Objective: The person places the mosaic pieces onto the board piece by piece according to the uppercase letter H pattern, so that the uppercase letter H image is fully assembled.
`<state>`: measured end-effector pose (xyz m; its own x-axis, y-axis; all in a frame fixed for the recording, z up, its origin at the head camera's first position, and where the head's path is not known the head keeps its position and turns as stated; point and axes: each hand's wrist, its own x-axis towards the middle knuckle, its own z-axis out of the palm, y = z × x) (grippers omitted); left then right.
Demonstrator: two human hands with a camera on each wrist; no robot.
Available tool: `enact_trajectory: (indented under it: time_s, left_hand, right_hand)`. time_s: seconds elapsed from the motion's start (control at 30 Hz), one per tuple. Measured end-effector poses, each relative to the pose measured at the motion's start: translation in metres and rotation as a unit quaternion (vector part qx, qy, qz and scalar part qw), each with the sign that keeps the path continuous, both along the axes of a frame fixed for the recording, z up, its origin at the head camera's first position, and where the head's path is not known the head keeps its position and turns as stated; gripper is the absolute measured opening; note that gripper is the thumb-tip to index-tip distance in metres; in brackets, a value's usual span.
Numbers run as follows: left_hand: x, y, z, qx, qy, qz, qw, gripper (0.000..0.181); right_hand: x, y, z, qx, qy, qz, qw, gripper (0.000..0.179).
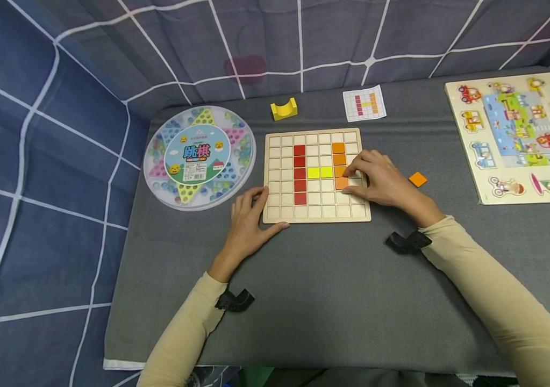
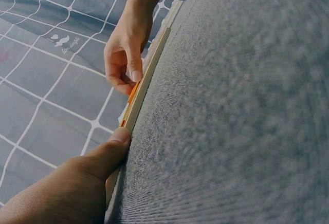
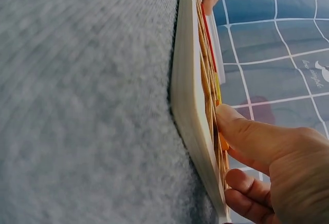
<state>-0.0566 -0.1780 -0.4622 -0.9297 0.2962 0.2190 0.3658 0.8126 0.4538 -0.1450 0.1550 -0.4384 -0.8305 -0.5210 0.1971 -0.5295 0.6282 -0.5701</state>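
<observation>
A wooden grid board (image 1: 318,220) lies flat on the grey-covered table. A column of red tiles (image 1: 300,174) stands in its grid, with two yellow-green tiles (image 1: 320,172) beside it and orange tiles (image 1: 338,148) in a column further right. My right hand (image 1: 382,180) pinches an orange tile (image 1: 341,183) between thumb and fingers at the lower end of that orange column. At the board's near left corner is my left hand (image 1: 248,220), its thumb (image 2: 115,147) along the front edge and its fingers against the left side. One loose orange tile (image 1: 418,179) lies right of the board.
A small pattern card (image 1: 375,112) and a yellow curved block (image 1: 284,109) lie behind the board. To the left sits a round Chinese checkers box (image 1: 197,153). A wooden picture puzzle (image 1: 485,185) lies at the right. Checked cloth (image 1: 275,37) hangs along the back.
</observation>
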Motion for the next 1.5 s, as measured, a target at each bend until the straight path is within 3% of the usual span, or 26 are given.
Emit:
enact_trajectory:
  time_s: [0.77, 1.5]
  left_hand:
    - [0.0008, -0.0014, 0.0013, 0.005, 0.003, -0.002, 1.0000, 0.093]
    - [0.0016, 0.0017, 0.0026, 0.009, 0.006, 0.002, 0.9999, 0.094]
  right_hand:
    - [-0.0003, 0.0000, -0.0023, -0.015, 0.033, 0.036, 0.9987, 0.026]
    - [-0.0058, 0.0039, -0.0037, -0.026, 0.019, 0.048, 0.9983, 0.020]
